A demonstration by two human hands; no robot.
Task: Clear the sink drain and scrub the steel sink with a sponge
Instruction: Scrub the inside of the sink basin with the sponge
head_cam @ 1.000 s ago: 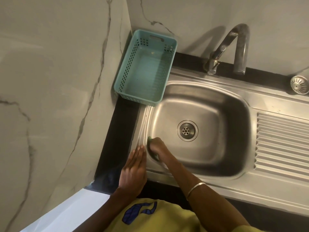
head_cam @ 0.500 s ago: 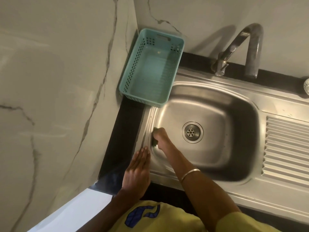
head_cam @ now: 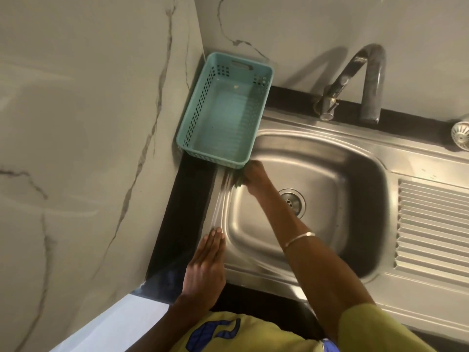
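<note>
Gripping the green sponge in my right hand, I press it against the steel sink at the far left corner of the rim, just under the near edge of the teal basket. My fingers curl over the sponge, which is blurred, so only a dark green smear shows at their tips. My forearm crosses the basin from the near right and covers part of the drain in the middle of the basin floor. A thin metal bangle sits on that wrist.

My left hand lies flat, fingers straight and together, on the near left corner of the sink rim, holding nothing; its fingertips point far along the left rim.

Beyond the basin, the tap rises from the black counter strip against the marble wall. A ribbed drainboard runs to the right of the basin. At the far right edge a small round metal strainer rests beside the sink's back rim.
</note>
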